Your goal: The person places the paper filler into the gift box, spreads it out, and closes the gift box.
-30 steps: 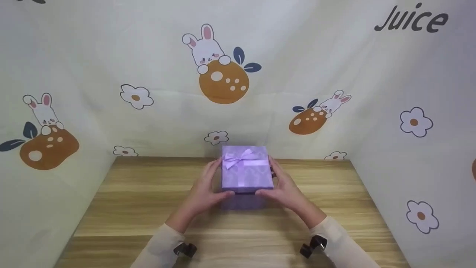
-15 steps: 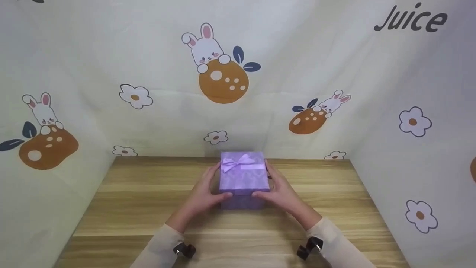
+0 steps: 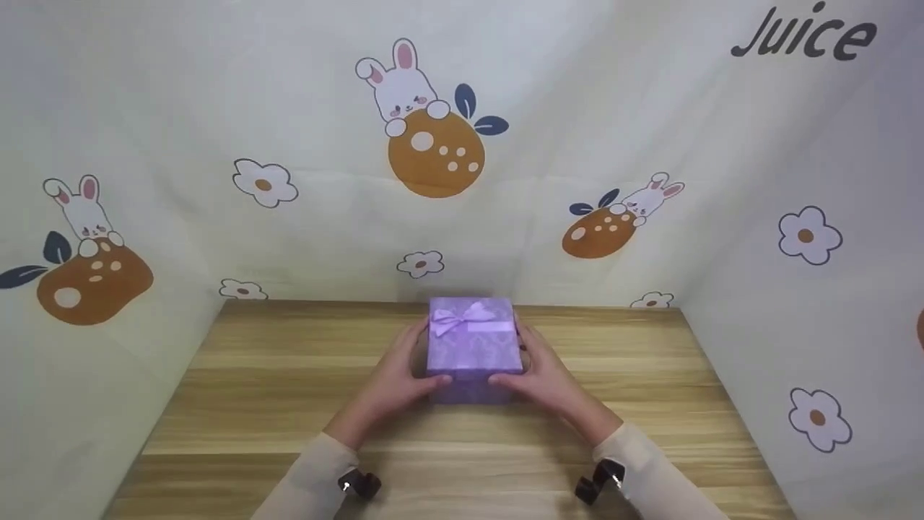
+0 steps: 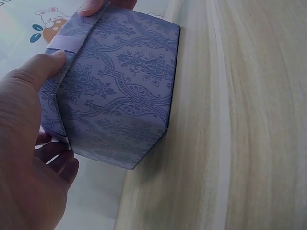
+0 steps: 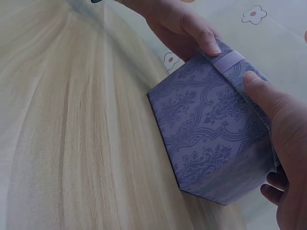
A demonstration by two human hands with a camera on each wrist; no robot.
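A purple damask-patterned gift box (image 3: pixel 471 393) stands upright on the wooden table, near its back edge. Its lid (image 3: pixel 473 350), tied with a lilac ribbon and bow (image 3: pixel 463 316), sits on the base. My left hand (image 3: pixel 393 375) grips the lid's left side, thumb on the front rim and fingers along the side. On the opposite side my right hand (image 3: pixel 548 379) holds the lid the same way. Both wrist views show the thumbs on the lid's rim, either side of the ribbon, and the patterned base (image 4: pixel 120 76) below. The box's inside is hidden.
The wood-grain table (image 3: pixel 274 404) extends on both sides of the box and in front of it. A pale curtain (image 3: pixel 325 231) printed with rabbits, oranges and flowers hangs behind and at both sides. Black clips (image 3: pixel 359 484) sit at the sleeves' cuffs.
Both hands have brought the lid down and slightly left onto the base, mostly in the first half second. Since then it has settled only slightly; the base has stayed put.
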